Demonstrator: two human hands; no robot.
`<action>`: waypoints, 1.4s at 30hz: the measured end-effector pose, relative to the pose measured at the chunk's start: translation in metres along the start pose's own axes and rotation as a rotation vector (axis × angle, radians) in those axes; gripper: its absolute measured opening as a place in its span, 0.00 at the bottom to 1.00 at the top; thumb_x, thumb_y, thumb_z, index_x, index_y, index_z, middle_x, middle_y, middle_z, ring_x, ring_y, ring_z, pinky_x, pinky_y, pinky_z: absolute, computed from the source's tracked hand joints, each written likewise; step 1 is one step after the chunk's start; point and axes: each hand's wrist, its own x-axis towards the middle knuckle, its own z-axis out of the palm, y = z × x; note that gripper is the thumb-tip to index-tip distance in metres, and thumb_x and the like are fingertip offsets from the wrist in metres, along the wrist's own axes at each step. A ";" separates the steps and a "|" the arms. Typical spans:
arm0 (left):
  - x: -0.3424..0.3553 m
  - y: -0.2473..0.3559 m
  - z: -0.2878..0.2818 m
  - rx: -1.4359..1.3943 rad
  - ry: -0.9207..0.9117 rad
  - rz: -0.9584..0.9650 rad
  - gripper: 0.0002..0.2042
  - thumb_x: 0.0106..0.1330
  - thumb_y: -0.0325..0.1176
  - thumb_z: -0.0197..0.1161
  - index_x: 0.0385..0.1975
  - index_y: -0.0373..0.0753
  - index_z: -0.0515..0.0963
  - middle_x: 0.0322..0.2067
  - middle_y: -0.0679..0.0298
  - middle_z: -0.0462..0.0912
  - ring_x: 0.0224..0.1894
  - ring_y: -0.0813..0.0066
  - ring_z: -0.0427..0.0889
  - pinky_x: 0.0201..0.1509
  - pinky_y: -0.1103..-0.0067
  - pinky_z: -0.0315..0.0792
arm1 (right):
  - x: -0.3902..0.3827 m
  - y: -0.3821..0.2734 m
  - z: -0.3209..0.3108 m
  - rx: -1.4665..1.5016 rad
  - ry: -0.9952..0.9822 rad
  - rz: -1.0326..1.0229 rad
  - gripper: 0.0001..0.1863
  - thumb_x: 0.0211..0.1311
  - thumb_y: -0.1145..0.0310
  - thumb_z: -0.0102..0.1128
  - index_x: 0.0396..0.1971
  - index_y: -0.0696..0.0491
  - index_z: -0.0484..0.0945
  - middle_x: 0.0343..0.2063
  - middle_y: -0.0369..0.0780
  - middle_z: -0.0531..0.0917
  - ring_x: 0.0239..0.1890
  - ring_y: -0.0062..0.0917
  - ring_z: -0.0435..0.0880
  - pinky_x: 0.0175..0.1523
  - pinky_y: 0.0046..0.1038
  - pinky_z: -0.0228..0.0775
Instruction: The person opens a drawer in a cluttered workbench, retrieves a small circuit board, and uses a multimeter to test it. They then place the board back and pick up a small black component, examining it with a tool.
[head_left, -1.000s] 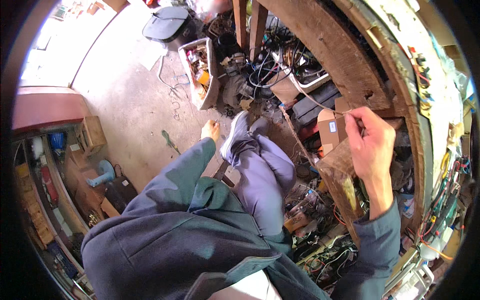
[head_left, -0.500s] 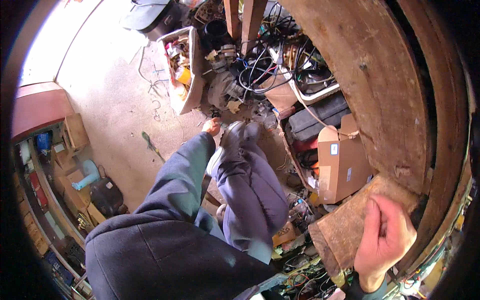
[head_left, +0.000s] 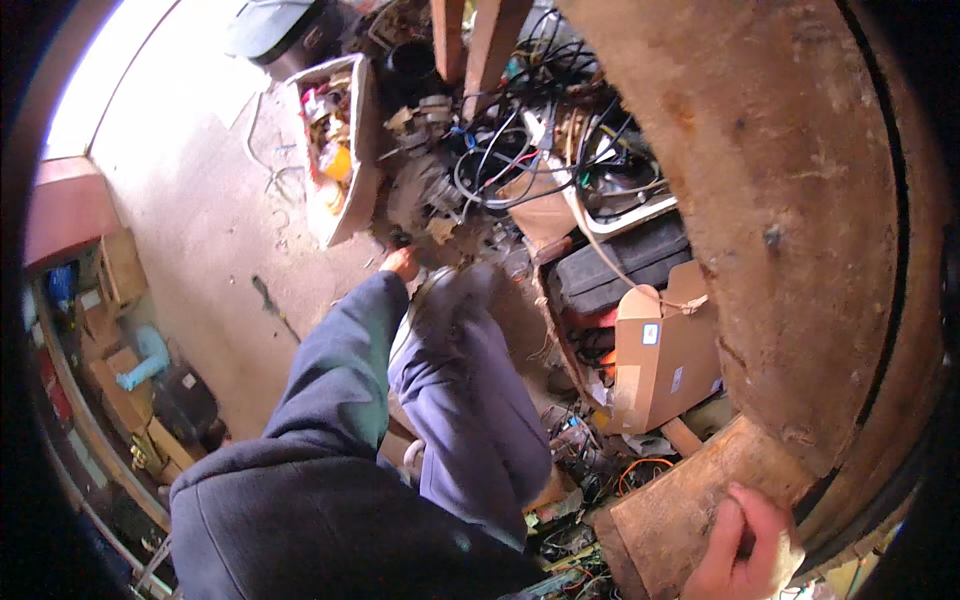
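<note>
My left hand (head_left: 402, 264) reaches down to the floor beside my shoe (head_left: 425, 305). Its fingers look closed, with a small dark thing (head_left: 398, 240) at their tips that I cannot make out. Close to me on the right, my right hand (head_left: 750, 550) is held over a worn wooden board (head_left: 690, 495). There the thumb and fingertips come together in a pinch, and whatever may be between them is hidden.
A white box of odds and ends (head_left: 365, 150) stands ahead of my left hand. Tangled cables (head_left: 500, 170), a black case (head_left: 620, 262) and a cardboard box (head_left: 665, 350) crowd the right. A large wooden plank (head_left: 770, 200) overhangs there. A screwdriver-like tool (head_left: 272, 305) lies on the floor.
My view has shifted, so the boxes and legs sit further left and lower. The right hand is lower in the picture, still pinched. The left hand stays down by the shoe.
</note>
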 end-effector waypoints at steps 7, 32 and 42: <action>-0.005 -0.025 0.017 0.046 -0.048 -0.026 0.22 0.66 0.34 0.57 0.61 0.39 0.74 0.49 0.46 0.85 0.52 0.50 0.84 0.58 0.61 0.77 | 0.006 0.005 -0.007 0.041 -0.082 -0.027 0.05 0.65 0.76 0.67 0.37 0.60 0.88 0.30 0.47 0.89 0.28 0.37 0.89 0.34 0.30 0.82; -0.345 0.352 -0.280 -2.135 -0.284 0.611 0.18 0.74 0.33 0.58 0.59 0.30 0.73 0.58 0.47 0.79 0.55 0.60 0.82 0.65 0.68 0.76 | -0.015 0.008 0.020 0.333 0.236 0.029 0.08 0.64 0.66 0.63 0.33 0.55 0.82 0.26 0.50 0.84 0.32 0.49 0.84 0.36 0.43 0.76; -0.456 0.435 -0.320 -1.782 -0.522 1.041 0.22 0.69 0.26 0.64 0.62 0.32 0.72 0.60 0.49 0.78 0.61 0.53 0.79 0.71 0.62 0.72 | -0.031 0.012 0.028 0.439 0.460 -0.133 0.08 0.61 0.67 0.64 0.33 0.57 0.84 0.31 0.47 0.86 0.36 0.41 0.86 0.41 0.37 0.77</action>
